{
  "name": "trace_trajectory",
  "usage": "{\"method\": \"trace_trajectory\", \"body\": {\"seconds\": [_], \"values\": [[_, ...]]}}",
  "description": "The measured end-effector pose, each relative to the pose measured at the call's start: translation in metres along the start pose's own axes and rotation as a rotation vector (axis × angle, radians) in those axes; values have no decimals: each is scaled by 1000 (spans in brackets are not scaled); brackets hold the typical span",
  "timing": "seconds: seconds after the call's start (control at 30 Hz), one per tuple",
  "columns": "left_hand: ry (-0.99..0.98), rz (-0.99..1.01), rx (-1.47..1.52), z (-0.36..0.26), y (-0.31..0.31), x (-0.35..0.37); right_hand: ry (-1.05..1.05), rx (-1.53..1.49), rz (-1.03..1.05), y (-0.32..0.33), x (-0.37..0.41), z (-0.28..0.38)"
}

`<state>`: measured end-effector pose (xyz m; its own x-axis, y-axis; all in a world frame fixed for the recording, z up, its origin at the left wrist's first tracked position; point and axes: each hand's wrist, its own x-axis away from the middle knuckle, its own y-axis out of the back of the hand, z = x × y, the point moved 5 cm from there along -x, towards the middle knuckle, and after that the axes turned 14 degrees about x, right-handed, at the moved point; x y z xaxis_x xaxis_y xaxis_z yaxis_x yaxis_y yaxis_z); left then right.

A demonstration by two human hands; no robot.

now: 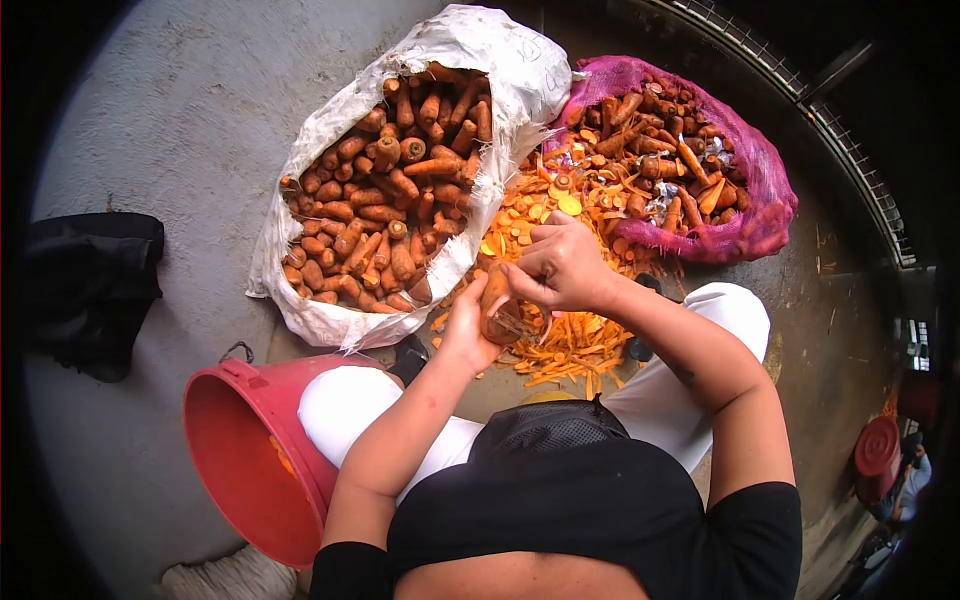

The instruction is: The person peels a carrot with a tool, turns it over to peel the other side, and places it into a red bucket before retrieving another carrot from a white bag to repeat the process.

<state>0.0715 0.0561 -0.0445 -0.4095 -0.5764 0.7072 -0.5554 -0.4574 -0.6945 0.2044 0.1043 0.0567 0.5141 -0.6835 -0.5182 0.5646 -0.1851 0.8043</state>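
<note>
My left hand is wrapped around a brownish unpeeled carrot in front of my knees. Close against its upper end is my right hand, fingers curled in and thumb pressed along the carrot. A thin pale edge shows below the right thumb, but I cannot make out what that hand grips. Under both hands lies a heap of orange carrot peelings mixed with cut round slices.
A white sack full of whole carrots stands ahead on the left. To its right is a pink mesh sack with carrots and scraps. A red bucket, tipped sideways, holds some orange pieces beside my left knee. Black cloth lies far left.
</note>
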Motion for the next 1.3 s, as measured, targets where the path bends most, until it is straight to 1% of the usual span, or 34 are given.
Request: {"method": "trace_trajectory", "body": {"seconds": [0.07,0.17,0.37,0.47,0.53,0.63,0.67,0.77,0.87,0.97,1.0,1.1,1.13,1.17,1.23,1.27,1.3], "values": [[10,16,-2,0,-4,2,3,-2,1,0,-1,0],[24,-11,-12,1,-5,6,-10,-26,-21,-2,-2,0],[-16,-27,-17,2,-9,14,5,-62,6,-1,-2,6],[-48,0,-36,4,-16,20,18,-79,31,-1,-2,10],[-32,32,-55,4,-11,19,25,-111,24,-3,0,11],[-41,38,-107,9,-22,30,-44,-127,-9,-9,0,-1],[-49,34,-128,10,-28,35,-49,-125,10,-11,0,-6],[-102,65,-171,8,-33,39,19,-122,-33,-8,-3,0],[-185,63,-236,4,-42,49,-103,-114,-41,-11,-4,-19],[-34,74,-216,8,-19,43,-108,3,-74,-16,-3,-40],[-65,78,-236,6,-18,40,-127,4,-82,-19,-3,-42],[-76,71,-229,1,-14,38,-232,63,55,-28,-3,-58],[-74,105,-319,1,-20,44,-213,266,61,-31,-2,-77],[-69,137,-327,1,-25,50,-278,336,73,-32,4,-99],[-54,199,-347,0,-31,59,-548,431,127,-20,8,-125],[-72,210,-331,-3,-28,57,-542,494,56,-15,8,-125],[-93,198,-296,-6,-24,53,-576,383,69,-16,6,-120]]}}
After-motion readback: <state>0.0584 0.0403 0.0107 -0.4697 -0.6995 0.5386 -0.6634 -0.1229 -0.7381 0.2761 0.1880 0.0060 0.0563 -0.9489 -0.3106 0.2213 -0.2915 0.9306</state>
